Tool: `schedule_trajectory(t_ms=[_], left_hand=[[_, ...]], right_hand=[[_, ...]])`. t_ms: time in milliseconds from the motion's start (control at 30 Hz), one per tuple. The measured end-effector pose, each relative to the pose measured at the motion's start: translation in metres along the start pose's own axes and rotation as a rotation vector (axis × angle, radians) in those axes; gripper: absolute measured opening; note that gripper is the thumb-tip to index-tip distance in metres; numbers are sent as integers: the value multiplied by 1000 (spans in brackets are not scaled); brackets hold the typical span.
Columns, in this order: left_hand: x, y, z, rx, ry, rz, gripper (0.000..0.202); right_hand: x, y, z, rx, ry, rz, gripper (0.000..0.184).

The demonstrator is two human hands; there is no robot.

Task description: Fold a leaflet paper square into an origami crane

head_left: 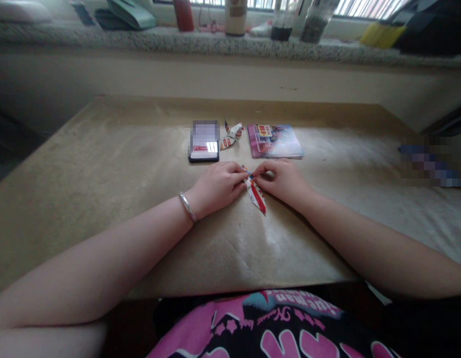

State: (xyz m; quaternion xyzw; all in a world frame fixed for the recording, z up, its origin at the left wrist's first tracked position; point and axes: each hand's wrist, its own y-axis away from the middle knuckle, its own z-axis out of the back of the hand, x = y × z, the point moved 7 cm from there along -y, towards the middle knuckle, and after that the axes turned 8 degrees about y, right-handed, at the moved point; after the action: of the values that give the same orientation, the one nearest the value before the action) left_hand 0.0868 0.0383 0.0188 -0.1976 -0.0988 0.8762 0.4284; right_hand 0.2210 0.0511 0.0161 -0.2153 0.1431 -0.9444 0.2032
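Between my hands lies a narrow strip of folded printed paper point(257, 198), white with red and blue, its pointed end toward me. My left hand point(220, 185), with a silver bangle at the wrist, pinches the paper's upper left edge. From the other side my right hand point(280, 180) has thumb and forefinger closed on its upper right edge. The fingers cover part of the far end. Just beyond sits a folded paper crane point(232, 136) of similar printed paper.
A phone point(204, 149) lies left of the crane, and a stack of glossy printed leaflets point(277, 141) lies to its right. Another colourful item point(431, 164), blurred, is at the table's right edge. Bottles and jars point(236, 17) line the stone windowsill point(159, 41) behind the table point(104, 164).
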Motion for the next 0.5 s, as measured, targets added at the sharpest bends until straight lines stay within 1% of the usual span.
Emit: schedule_trajectory(t_ms=[133,233,300,367,400,433,467,500], left_hand=[[-1,1,9,-96,65,-25,27],[4,2,10,-139,149,7,22],[12,3,8,-149,254,103,25],[21,6,5,-152,411,217,38],[23,6,3,-148,483,254,43],[23,7,2,-132,519,260,41],[21,6,2,-104,507,230,35],[17,5,2,-72,448,176,26]], right_hand=[[-3,2,-3,29,-110,-37,8],[-5,3,-6,61,-226,-60,23],[-3,3,-8,96,-253,-19,26],[-1,2,-9,121,-209,43,20],[0,2,-8,123,-172,85,17],[2,2,-7,119,-134,134,15],[5,3,-6,113,-93,184,13],[9,4,-5,110,-49,234,12]])
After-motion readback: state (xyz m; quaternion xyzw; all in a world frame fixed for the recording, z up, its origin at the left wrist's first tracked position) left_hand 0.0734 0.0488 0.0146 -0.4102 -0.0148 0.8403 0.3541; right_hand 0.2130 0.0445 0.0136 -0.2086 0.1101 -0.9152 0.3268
